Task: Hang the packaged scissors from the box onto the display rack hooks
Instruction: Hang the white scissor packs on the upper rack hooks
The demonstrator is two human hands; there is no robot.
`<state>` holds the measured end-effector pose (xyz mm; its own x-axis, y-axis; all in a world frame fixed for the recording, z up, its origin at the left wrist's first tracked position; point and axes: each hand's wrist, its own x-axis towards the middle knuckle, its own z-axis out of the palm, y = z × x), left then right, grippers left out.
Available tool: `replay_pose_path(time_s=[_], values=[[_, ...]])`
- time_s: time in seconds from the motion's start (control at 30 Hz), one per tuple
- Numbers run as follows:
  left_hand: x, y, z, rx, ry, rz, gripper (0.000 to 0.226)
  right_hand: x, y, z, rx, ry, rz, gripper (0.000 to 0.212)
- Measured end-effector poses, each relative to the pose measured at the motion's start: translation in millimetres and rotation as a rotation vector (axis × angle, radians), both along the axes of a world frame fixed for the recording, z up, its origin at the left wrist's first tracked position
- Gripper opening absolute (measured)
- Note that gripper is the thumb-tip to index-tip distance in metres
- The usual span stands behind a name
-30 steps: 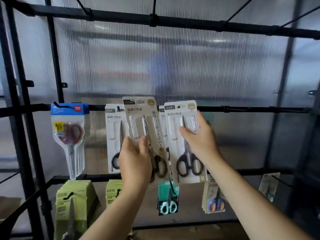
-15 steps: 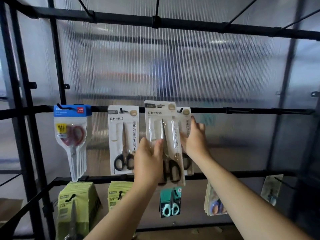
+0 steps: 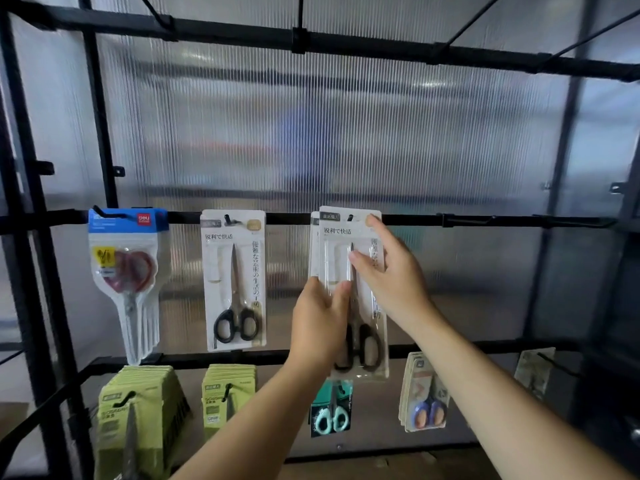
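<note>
A white carded pack of black-handled scissors [image 3: 341,237] is up against the middle rail of the display rack [image 3: 485,221], its top hole at a black hook [image 3: 350,217]. My left hand [image 3: 320,323] grips the pack's lower left, thumb on the front. My right hand [image 3: 391,275] lies on the front of the pack, index finger at its top right corner and thumb on the blister. A second identical pack [image 3: 313,244] hangs just behind it. The box is out of view.
On the same rail hang a blue-topped pack of red scissors [image 3: 124,271] and another white pack [image 3: 235,282]. Bare hooks [image 3: 588,221] stick out to the right. The lower rail carries green packs [image 3: 138,410], teal scissors [image 3: 330,414] and blue-orange scissors [image 3: 426,400].
My left hand has carried the pack right and up to the hook. My right hand has come from the pack hanging behind onto the front of this one.
</note>
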<state>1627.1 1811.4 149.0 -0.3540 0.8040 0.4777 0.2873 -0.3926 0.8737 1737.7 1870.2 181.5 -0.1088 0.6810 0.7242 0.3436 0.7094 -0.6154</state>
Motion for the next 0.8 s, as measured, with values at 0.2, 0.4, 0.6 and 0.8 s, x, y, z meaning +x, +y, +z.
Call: replay_pose_path(time_s=[0.2,0.4,0.6,0.8], values=[[4,-1,6,-0.022,0.046,-0.008,0.034,3,3,1,0.041,-0.024,-0.094,0.061],[6,-7,8,0.014,0.039,0.015,0.034,1,6,1,0.045,0.003,-0.092,0.061],[4,-7,17,0.012,-0.053,0.000,0.030,-2,2,6,0.088,0.008,-0.096,0.061],[-4,-1,50,0.101,-0.079,-0.008,0.010,-2,1,11,0.044,0.047,-0.074,0.063]])
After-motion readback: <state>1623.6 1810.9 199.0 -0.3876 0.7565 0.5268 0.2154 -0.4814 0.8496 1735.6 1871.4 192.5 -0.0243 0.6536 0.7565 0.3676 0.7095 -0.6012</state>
